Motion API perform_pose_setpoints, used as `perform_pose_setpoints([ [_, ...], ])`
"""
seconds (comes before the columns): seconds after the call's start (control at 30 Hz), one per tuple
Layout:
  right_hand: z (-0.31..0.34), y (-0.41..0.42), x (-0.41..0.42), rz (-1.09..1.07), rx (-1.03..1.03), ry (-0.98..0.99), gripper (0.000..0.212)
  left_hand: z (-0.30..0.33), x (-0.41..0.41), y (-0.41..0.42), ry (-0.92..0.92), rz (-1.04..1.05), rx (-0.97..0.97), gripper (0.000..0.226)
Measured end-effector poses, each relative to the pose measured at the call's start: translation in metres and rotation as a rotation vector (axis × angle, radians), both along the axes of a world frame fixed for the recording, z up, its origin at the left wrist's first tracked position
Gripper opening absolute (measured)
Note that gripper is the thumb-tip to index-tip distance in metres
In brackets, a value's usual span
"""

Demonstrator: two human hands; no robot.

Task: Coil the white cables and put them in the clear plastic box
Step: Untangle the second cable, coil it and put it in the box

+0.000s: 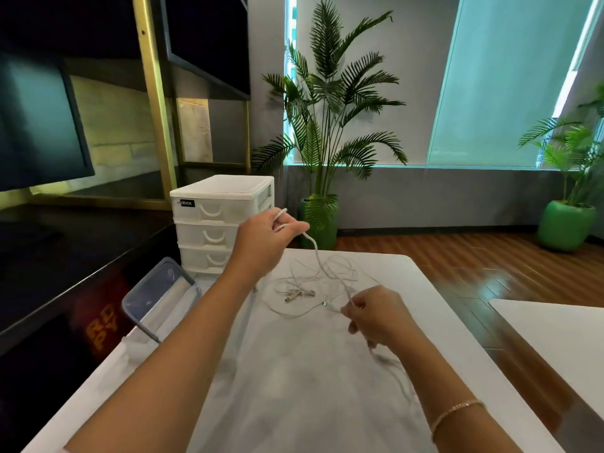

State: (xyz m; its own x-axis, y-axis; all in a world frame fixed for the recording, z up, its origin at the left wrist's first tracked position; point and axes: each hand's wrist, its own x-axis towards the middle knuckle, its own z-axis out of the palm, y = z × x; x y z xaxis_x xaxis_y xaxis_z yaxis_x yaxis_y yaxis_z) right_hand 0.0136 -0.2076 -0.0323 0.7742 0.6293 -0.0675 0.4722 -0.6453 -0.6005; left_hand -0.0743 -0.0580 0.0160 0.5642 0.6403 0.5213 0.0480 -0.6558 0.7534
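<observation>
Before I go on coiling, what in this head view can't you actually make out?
- Clear plastic box: the left hand's forearm covers its near side; contents unseen.
- White cables: overlapping strands, count unclear.
- Cable below the right hand: motion-blurred.

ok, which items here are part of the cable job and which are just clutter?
In the job:
left hand and right hand, both gripping a white cable
loose white cables on the table
clear plastic box

Lying about:
white drawer unit
potted palms
</observation>
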Motion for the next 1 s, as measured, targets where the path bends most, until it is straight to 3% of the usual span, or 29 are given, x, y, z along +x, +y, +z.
perform_pose_setpoints([
  [0.2,0.030,-0.012,0.035,-0.258,0.460,0.131,0.022,0.008,-0.031,0.031,0.054,0.114,0.029,0.018],
  [0.3,0.038,-0.017,0.051,-0.368,0.495,0.135,0.023,0.011,-0.041,0.041,0.071,0.159,0.010,0.021],
  [0.47,0.044,-0.040,0.081,-0.506,0.333,-0.040,0.030,0.016,-0.061,0.058,0.048,0.242,0.022,0.017],
  [0.67,0.048,-0.047,0.105,-0.505,0.082,-0.313,0.032,0.017,-0.058,0.059,-0.054,0.272,-0.084,0.018],
  [0.83,0.076,-0.045,0.111,-0.484,-0.156,-0.822,0.029,0.012,-0.047,0.057,-0.078,0.251,-0.144,0.021],
  [1.0,0.067,-0.026,0.104,-0.316,-0.334,-0.818,0.033,0.006,-0.033,0.049,-0.030,0.176,-0.203,0.024],
])
